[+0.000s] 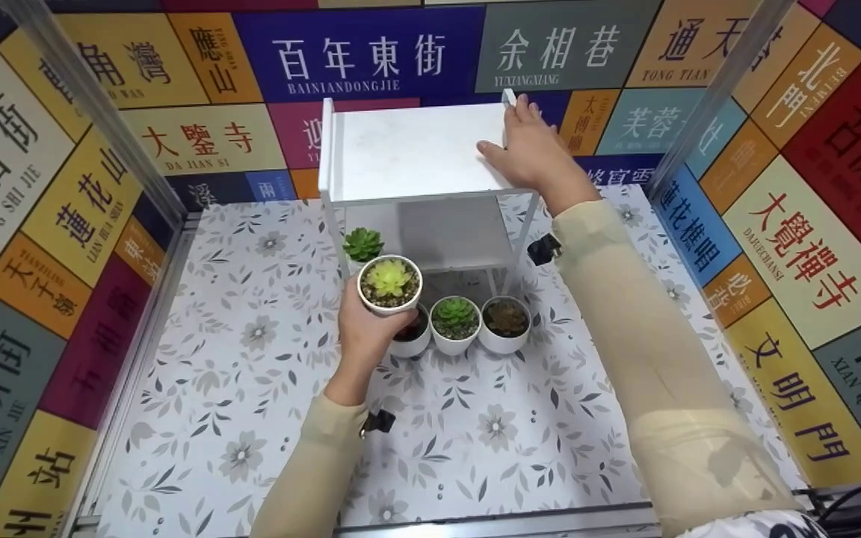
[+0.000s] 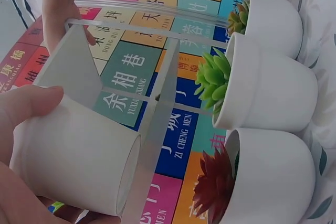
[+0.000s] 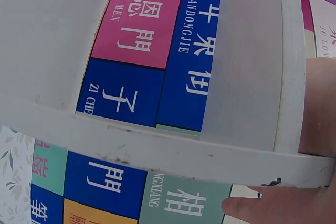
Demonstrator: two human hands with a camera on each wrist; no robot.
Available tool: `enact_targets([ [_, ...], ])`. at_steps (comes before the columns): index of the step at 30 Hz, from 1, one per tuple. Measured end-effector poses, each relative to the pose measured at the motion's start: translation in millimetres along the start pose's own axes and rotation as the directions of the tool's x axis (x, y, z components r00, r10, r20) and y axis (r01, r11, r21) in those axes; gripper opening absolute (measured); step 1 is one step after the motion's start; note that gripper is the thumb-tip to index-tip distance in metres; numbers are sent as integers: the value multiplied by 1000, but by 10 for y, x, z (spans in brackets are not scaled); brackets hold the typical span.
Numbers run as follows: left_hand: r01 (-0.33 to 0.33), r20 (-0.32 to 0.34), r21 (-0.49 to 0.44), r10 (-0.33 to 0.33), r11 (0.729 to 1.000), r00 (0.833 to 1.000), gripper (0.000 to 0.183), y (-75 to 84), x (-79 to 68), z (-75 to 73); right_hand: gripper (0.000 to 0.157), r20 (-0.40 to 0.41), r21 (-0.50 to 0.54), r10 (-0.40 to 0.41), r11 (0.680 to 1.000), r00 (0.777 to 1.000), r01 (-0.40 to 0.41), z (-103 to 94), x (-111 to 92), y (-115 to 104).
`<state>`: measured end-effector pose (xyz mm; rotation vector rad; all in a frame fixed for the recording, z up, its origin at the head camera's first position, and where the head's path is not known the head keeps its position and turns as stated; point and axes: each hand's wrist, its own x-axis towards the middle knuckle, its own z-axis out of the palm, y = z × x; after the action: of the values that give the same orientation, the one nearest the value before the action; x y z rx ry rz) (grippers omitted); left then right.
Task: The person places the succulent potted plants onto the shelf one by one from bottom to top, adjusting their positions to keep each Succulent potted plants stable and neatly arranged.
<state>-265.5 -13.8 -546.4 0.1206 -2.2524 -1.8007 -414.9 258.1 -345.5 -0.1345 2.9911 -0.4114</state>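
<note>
My left hand (image 1: 371, 329) grips a white pot with a yellow-green succulent (image 1: 389, 280), held up in front of the white shelf rack (image 1: 415, 149). In the left wrist view the same pot (image 2: 79, 156) lies between thumb and fingers. My right hand (image 1: 539, 149) holds the rack's top right side edge, thumb over the top board and fingers at the raised rim. Below the left hand stand a green succulent (image 1: 455, 317), a brownish succulent (image 1: 505, 317) and a dark red succulent (image 2: 215, 182), all in white pots. Another green succulent (image 1: 363, 244) shows behind the held pot, its base hidden.
The rack's lower tier (image 1: 453, 232) sits under the top board. A floral-patterned tabletop (image 1: 251, 388) spreads around it. Panels with colourful lettered tiles (image 1: 363, 56) stand at the back and both sides, with metal frame posts (image 1: 102, 112) at the corners.
</note>
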Motion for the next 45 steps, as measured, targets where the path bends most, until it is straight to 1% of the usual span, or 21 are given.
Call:
enact_targets([
  [6,-8,-22,13,8,1000,1000,97,31,-1,49,96,-3,4,8,1000,1000,-8,4,-13,0],
  [13,6,-53,29,-4,1000,999,96,75,-2,57,95,-3,6,-1,1000,1000,1,4,-14,-2],
  [20,3,-80,26,-1,1000,997,95,96,43,90,95,1,8,4,1000,1000,-4,6,-10,7],
  [24,5,-97,32,-1,999,995,98,102,62,103,95,0,6,2,1000,1000,-2,8,-2,5],
  [29,-18,-117,31,22,999,993,100,88,75,125,94,-6,5,5,1000,1000,-5,3,6,-2],
  [33,-54,-130,23,56,998,990,99,77,78,151,94,-8,6,8,1000,1000,-8,3,10,-2],
  [37,-78,-142,38,82,996,986,99,87,92,195,94,-4,12,21,1000,1000,-21,2,3,-2],
  [45,-71,-178,71,83,995,981,102,94,102,285,94,-5,24,32,999,999,-32,-4,-12,-2],
])
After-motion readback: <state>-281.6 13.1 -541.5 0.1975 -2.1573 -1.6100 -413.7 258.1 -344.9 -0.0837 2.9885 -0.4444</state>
